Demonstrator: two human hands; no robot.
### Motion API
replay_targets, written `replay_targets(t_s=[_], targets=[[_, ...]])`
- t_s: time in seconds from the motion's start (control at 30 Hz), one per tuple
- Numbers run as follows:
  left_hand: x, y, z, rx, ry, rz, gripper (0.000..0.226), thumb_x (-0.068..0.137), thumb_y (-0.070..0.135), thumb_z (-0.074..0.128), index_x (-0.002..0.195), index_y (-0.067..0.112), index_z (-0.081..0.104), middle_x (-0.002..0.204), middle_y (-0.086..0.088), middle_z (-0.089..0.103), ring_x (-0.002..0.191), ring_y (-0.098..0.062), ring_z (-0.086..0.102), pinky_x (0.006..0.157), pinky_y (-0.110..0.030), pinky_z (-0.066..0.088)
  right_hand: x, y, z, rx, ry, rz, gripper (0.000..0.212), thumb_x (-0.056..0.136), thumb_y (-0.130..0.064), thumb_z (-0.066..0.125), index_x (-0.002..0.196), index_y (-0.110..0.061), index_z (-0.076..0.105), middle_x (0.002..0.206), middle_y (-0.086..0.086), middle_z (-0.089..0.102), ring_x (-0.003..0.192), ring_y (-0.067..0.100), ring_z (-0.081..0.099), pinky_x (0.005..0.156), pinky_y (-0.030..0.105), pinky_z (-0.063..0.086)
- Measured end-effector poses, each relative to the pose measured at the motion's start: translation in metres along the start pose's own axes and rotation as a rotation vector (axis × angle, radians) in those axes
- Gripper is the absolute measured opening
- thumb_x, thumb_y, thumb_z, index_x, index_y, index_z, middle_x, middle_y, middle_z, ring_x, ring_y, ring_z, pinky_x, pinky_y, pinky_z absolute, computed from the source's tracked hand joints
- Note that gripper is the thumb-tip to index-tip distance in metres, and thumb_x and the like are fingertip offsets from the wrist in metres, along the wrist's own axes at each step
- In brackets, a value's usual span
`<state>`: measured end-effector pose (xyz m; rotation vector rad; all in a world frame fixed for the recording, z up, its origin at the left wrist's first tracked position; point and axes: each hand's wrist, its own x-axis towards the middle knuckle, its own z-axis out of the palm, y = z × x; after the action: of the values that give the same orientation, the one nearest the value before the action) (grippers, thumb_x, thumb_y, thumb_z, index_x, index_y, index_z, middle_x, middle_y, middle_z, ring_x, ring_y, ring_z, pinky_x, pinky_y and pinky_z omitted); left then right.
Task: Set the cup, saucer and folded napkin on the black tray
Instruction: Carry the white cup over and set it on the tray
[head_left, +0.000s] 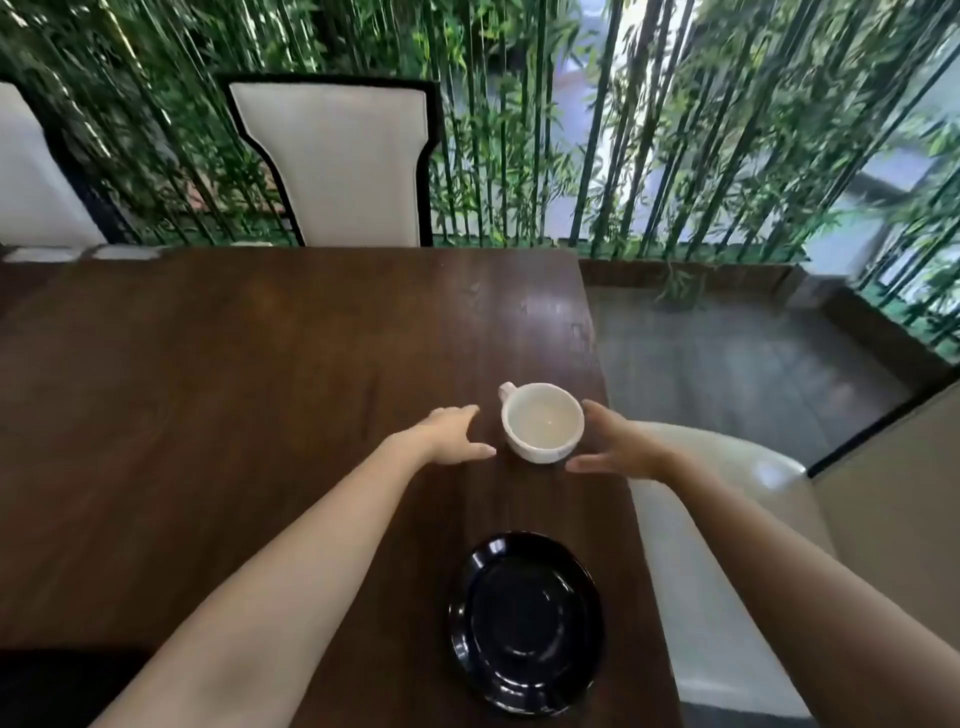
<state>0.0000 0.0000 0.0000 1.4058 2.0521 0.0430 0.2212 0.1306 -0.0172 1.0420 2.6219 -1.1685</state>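
A white cup (541, 423) stands upright on the dark wooden table (234, 389), its handle pointing to the far left. My left hand (451, 435) hovers just left of the cup, fingers apart, a small gap between them. My right hand (619, 441) is spread open at the cup's right side, close to its wall or just touching it. A glossy black saucer (527, 621) lies nearer to me on the table, close to the right edge. A black shape at the bottom left corner (67, 686) may be the tray. No napkin is in view.
The table's right edge runs just right of the cup and saucer. A cream chair (727, 545) stands beside that edge under my right arm. Two white high-backed chairs (337, 161) stand at the far side, with bamboo behind them.
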Motion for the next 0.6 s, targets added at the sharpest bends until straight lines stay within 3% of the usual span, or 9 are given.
replay_targets(t_s=[0.13, 0.2, 0.27, 0.33, 0.4, 0.5, 0.6], targets=[[0.012, 0.001, 0.022, -0.157, 0.083, 0.012, 0.100, 0.078, 0.047, 0.068, 0.149, 0.011, 0.008, 0.157, -0.012, 0.017, 0.145, -0.027, 0.011, 0.116, -0.039, 0.019, 0.012, 0.009, 0.014, 0.085, 0.111, -0.023, 0.106, 0.066, -0.029, 0.084, 0.147, -0.013, 0.017, 0.154, 0.008, 0.024, 0.141, 0.023, 0.024, 0.117, 0.040, 0.021], [0.018, 0.004, 0.033, -0.273, 0.165, 0.032, 0.099, 0.074, 0.041, 0.074, 0.148, 0.011, 0.016, 0.154, -0.012, 0.026, 0.143, -0.026, 0.020, 0.111, -0.035, 0.025, 0.020, 0.015, 0.022, 0.137, 0.137, -0.062, 0.109, 0.064, -0.028, 0.085, 0.147, -0.017, 0.015, 0.155, 0.005, 0.020, 0.142, 0.020, 0.020, 0.116, 0.033, 0.017], [0.023, 0.005, 0.041, -0.402, 0.293, 0.104, 0.087, 0.069, 0.030, 0.080, 0.141, 0.012, 0.033, 0.142, -0.008, 0.045, 0.133, -0.024, 0.039, 0.097, -0.026, 0.034, 0.024, 0.019, 0.027, 0.195, 0.158, -0.107, 0.109, 0.063, -0.026, 0.085, 0.147, -0.022, 0.015, 0.154, 0.001, 0.021, 0.141, 0.015, 0.020, 0.114, 0.030, 0.018], [0.028, 0.008, 0.049, -0.519, 0.342, 0.179, 0.079, 0.065, 0.021, 0.082, 0.133, 0.017, 0.042, 0.131, -0.003, 0.056, 0.122, -0.021, 0.051, 0.091, -0.026, 0.039, 0.026, 0.022, 0.030, 0.276, 0.150, -0.140, 0.104, 0.063, -0.025, 0.086, 0.141, -0.034, 0.018, 0.149, -0.009, 0.027, 0.136, 0.001, 0.025, 0.111, 0.022, 0.023], [0.030, 0.011, 0.054, -0.614, 0.313, 0.227, 0.082, 0.065, 0.017, 0.082, 0.135, 0.023, 0.040, 0.133, -0.001, 0.055, 0.122, -0.017, 0.051, 0.096, -0.028, 0.041, 0.026, 0.022, 0.031, 0.329, 0.132, -0.169, 0.096, 0.063, -0.024, 0.085, 0.131, -0.047, 0.022, 0.137, -0.026, 0.031, 0.123, -0.017, 0.033, 0.101, 0.004, 0.028], [0.031, 0.013, 0.062, -0.779, 0.280, 0.277, 0.086, 0.067, 0.010, 0.081, 0.138, 0.025, 0.035, 0.137, 0.003, 0.046, 0.124, -0.010, 0.046, 0.100, -0.025, 0.043, 0.026, 0.024, 0.032, 0.396, 0.108, -0.161, 0.094, 0.065, -0.021, 0.084, 0.134, -0.038, 0.023, 0.130, -0.030, 0.031, 0.117, -0.023, 0.033, 0.092, -0.004, 0.031], [0.031, 0.015, 0.067, -0.878, 0.274, 0.278, 0.087, 0.067, 0.003, 0.080, 0.135, 0.029, 0.032, 0.125, 0.018, 0.040, 0.115, 0.004, 0.046, 0.091, -0.007, 0.042, 0.028, 0.027, 0.033, 0.476, 0.093, -0.175, 0.095, 0.067, -0.011, 0.083, 0.137, -0.029, 0.022, 0.131, -0.024, 0.033, 0.116, -0.022, 0.037, 0.092, -0.001, 0.034]])
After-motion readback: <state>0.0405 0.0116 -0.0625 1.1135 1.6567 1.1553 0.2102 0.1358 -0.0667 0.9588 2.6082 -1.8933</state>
